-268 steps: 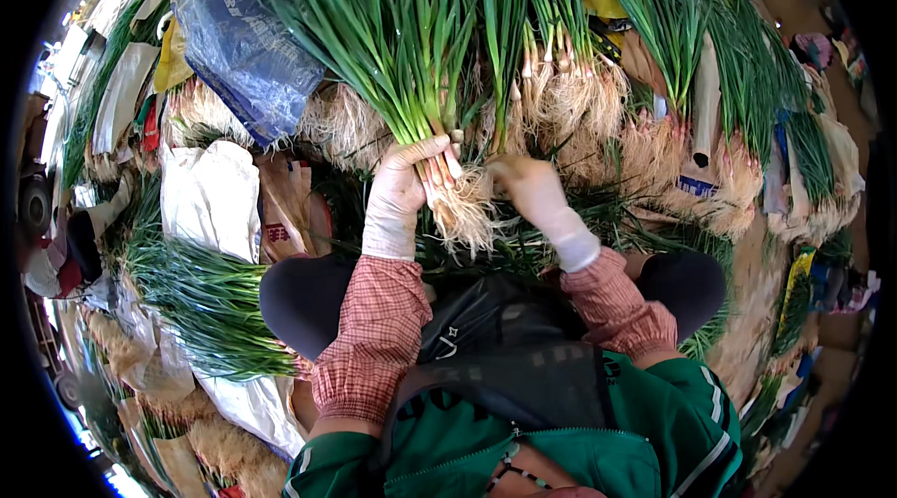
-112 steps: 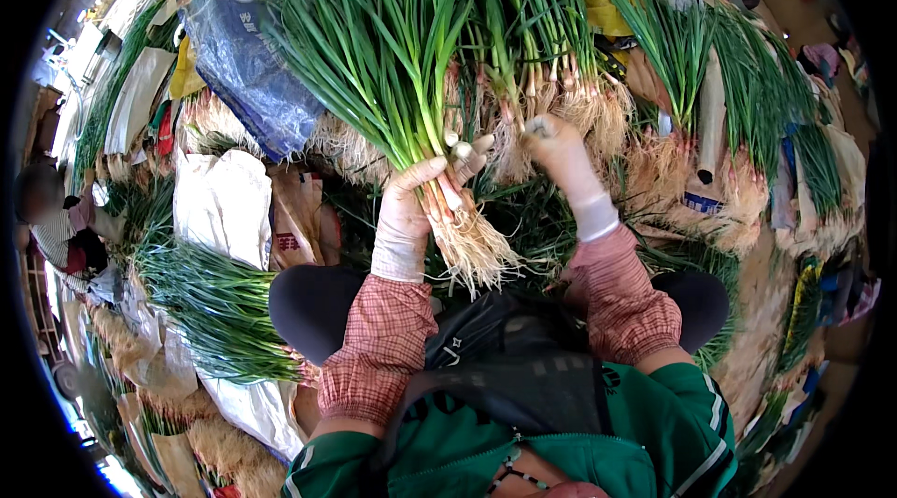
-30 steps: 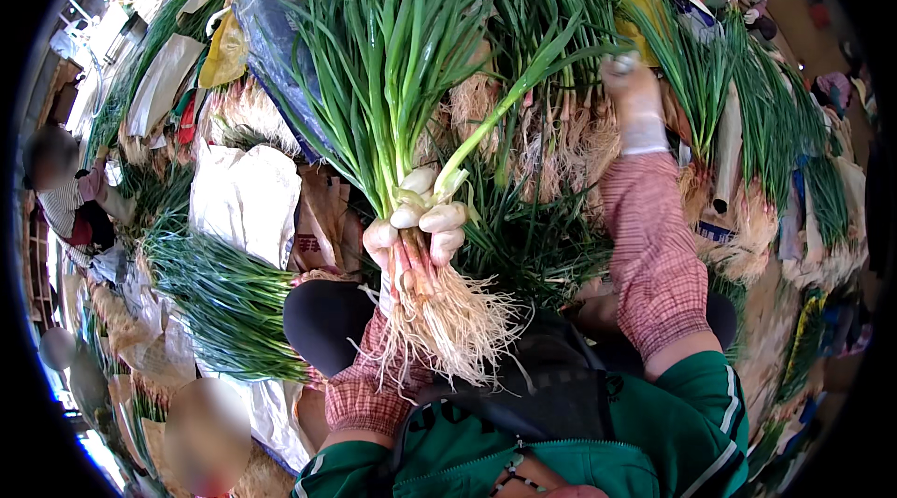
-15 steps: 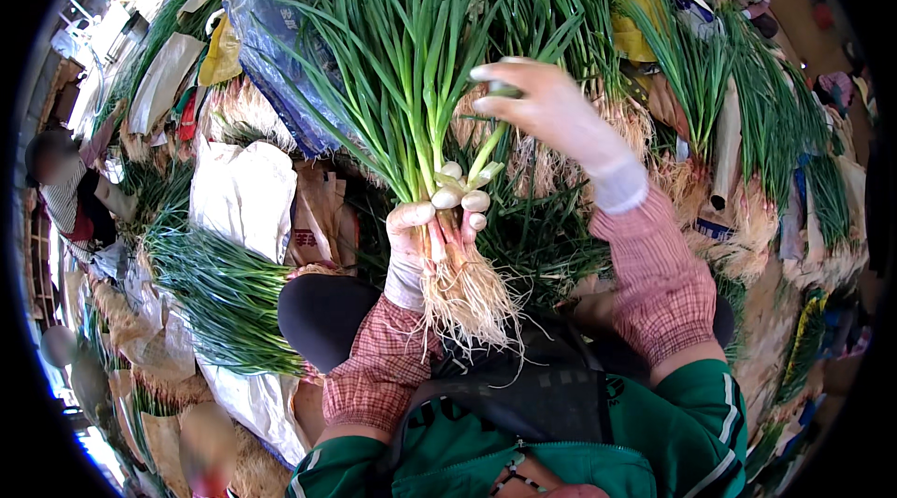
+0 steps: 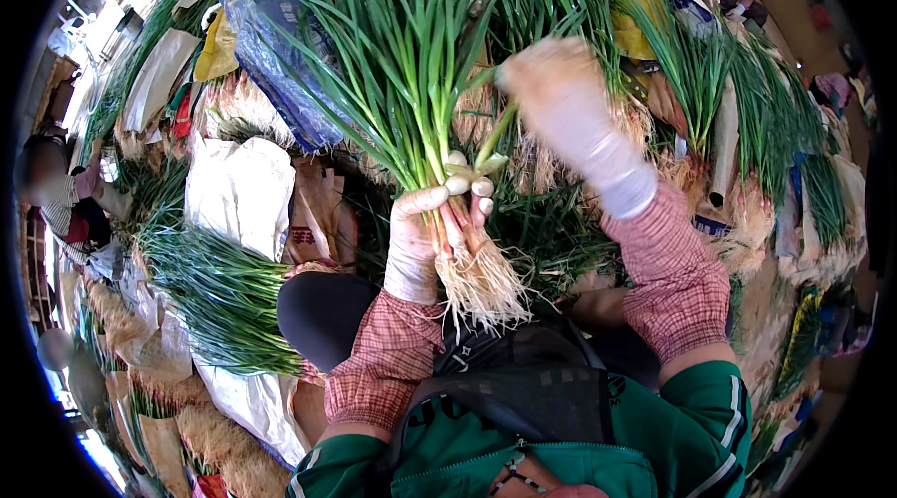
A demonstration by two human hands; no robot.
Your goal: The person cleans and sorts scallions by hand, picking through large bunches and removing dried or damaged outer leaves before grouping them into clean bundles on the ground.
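My left hand [image 5: 422, 238], in a pale glove, grips a bunch of green onions [image 5: 411, 78] just above its pale roots [image 5: 481, 285], holding it upright over my lap. Long green leaves fan up and out from my fist. My right hand [image 5: 561, 106], also gloved and blurred, is raised at the right side of the bunch, touching a green stalk; whether it grips the stalk is unclear.
More green onion bundles lie all around: a pile [image 5: 220, 288] at my left, rows [image 5: 747, 96] at the right and back. A blue plastic bag [image 5: 280, 59] and white sacks [image 5: 238, 190] sit at the left. Another person [image 5: 61, 199] crouches at the far left.
My right hand reached far out to the back, then came back to the bunch. My left hand has kept its grip on the bunch and lifted it slightly.
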